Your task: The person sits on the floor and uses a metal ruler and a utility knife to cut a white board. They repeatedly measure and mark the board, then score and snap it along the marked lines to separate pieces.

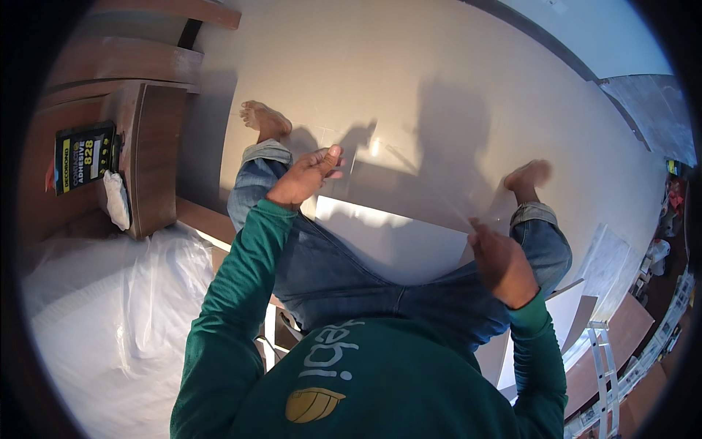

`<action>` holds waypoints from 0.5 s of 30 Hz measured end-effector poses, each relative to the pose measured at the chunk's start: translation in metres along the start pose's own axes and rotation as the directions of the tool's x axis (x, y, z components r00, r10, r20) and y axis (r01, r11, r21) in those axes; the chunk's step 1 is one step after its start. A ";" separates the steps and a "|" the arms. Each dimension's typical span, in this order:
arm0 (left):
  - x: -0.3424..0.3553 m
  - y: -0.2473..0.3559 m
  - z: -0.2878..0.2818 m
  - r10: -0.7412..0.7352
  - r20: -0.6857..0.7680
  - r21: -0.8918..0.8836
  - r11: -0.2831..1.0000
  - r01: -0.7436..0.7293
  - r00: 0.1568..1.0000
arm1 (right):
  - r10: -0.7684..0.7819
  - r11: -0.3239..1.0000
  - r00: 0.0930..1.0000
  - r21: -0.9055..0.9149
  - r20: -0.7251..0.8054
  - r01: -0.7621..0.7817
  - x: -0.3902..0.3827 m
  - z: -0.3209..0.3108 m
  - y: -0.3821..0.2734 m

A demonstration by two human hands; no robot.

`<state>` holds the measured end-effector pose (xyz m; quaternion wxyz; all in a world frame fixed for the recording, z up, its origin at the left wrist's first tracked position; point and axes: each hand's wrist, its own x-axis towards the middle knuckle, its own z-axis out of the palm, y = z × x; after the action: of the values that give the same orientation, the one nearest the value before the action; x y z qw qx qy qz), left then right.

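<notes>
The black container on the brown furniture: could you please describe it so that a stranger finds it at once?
At the far left of the picture is the brown wood-toned furniture. On it, just above a crumpled white item in the picture, sits the black container. Its boxy shape and yellow markings set it apart from this pale neighbour.

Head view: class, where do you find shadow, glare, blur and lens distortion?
In the head view, a large soft-edged shadow darkens the floor; in the head view, a small bright glint marks it; in the head view, the right foot looks smeared; in the head view, the dark strip at upper right bows.
</notes>
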<state>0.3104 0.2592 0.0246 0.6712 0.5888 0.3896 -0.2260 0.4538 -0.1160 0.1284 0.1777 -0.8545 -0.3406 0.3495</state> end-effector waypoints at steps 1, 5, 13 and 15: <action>-0.001 -0.004 0.005 -0.018 0.023 -0.047 0.999 0.019 1.000 | 0.008 0.999 0.999 -0.031 0.047 -0.007 -0.001 0.005 -0.002; 0.013 -0.036 -0.005 0.076 0.234 -0.019 0.997 -0.073 0.969 | 0.022 0.983 0.985 -0.183 0.174 0.010 0.001 0.027 -0.021; 0.030 -0.049 -0.039 0.006 0.447 0.155 0.984 -0.084 0.895 | -0.045 0.957 0.954 -0.260 0.297 0.126 0.023 0.033 -0.060; 0.028 -0.053 -0.034 -0.087 0.393 0.209 0.978 0.004 0.915 | -0.029 0.952 0.950 -0.281 0.310 0.121 0.026 0.033 -0.064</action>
<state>0.2782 0.2855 -0.0298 0.6672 0.5866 0.2327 -0.3958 0.4143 -0.0503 0.1279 0.0066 -0.7942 -0.4448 0.4140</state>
